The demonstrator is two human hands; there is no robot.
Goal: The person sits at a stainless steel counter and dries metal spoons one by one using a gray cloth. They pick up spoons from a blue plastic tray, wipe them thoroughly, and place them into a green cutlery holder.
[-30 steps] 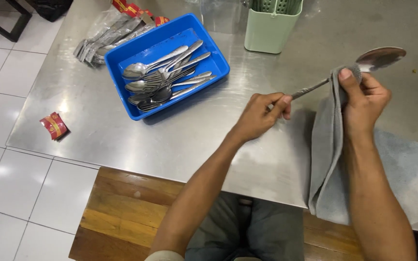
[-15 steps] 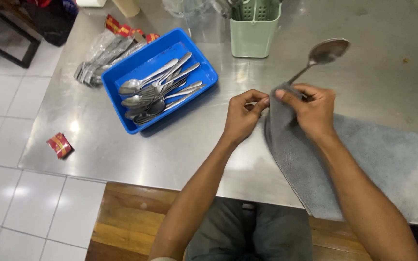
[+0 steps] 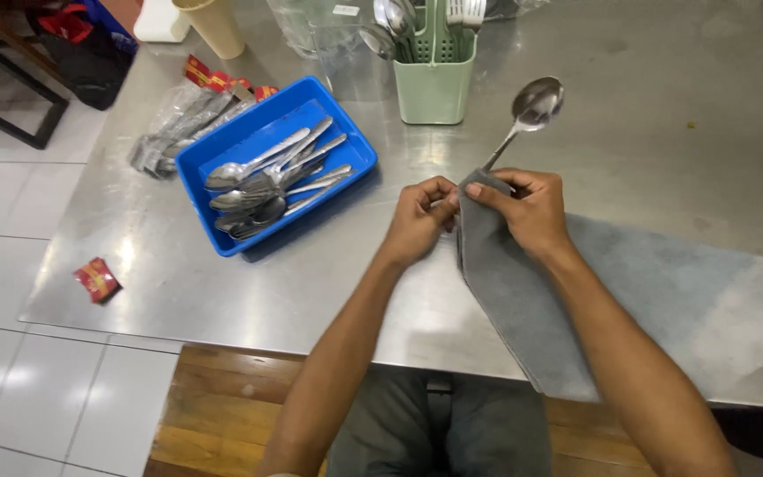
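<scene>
Steel table point(image 3: 664, 159), white tiled floor point(image 3: 11, 389).

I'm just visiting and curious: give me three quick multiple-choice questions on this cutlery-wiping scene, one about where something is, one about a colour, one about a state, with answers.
1. Where does the blue tray sit?
A. on the steel table, on the left hand's side
B. on the tiled floor
C. on top of the green holder

2. What colour is the cloth?
A. red
B. grey
C. white

3. How is the spoon held?
A. lying loose in the tray
B. standing in the holder
C. handle wrapped in the cloth, bowl sticking out above

Answers:
1 A, it rests on the table, beyond the left hand.
2 B, it is plain grey.
3 C, the right hand grips the cloth around the handle.
</scene>
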